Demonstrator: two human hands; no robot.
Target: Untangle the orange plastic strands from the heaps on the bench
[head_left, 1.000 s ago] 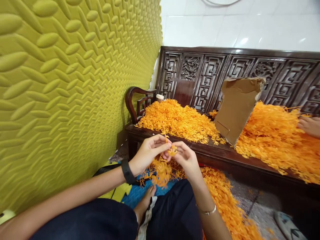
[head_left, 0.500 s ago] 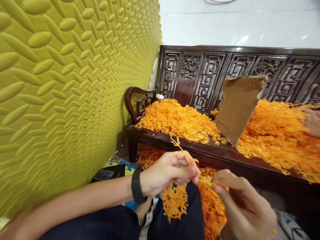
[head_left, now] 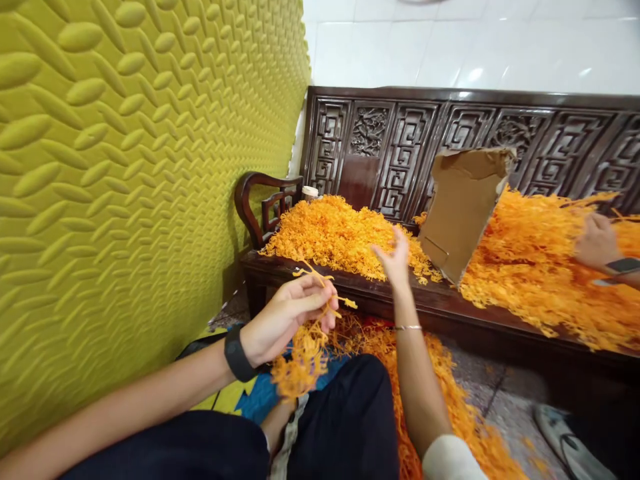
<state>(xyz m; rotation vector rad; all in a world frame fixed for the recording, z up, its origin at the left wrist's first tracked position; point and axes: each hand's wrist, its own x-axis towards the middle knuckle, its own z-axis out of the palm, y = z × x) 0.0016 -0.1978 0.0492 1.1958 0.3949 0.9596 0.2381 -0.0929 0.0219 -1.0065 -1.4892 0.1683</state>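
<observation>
My left hand [head_left: 305, 303], with a dark band on its wrist, pinches a thin orange branching strand [head_left: 315, 273]. A bunch of similar orange pieces [head_left: 300, 360] hangs below its fingers. My right hand [head_left: 393, 259] is stretched out to the bench, thumb and fingers apart, with nothing visible between them. It is over the front edge of a heap of orange branching pieces [head_left: 335, 230]. Whether its fingertips touch the heap I cannot tell.
A dark carved wooden bench [head_left: 345, 283] bears the heap. An upright cardboard piece [head_left: 460, 213] divides it from a larger orange pile [head_left: 530, 280], where another person's hand [head_left: 597, 243] rests. More orange pieces [head_left: 450, 373] cover the floor. A yellow padded wall [head_left: 150, 167] stands left.
My right hand has left the strand near my left hand and reached forward to the heap, its fingers opening. My left hand keeps its hold. The other person's hand shows more fully.
</observation>
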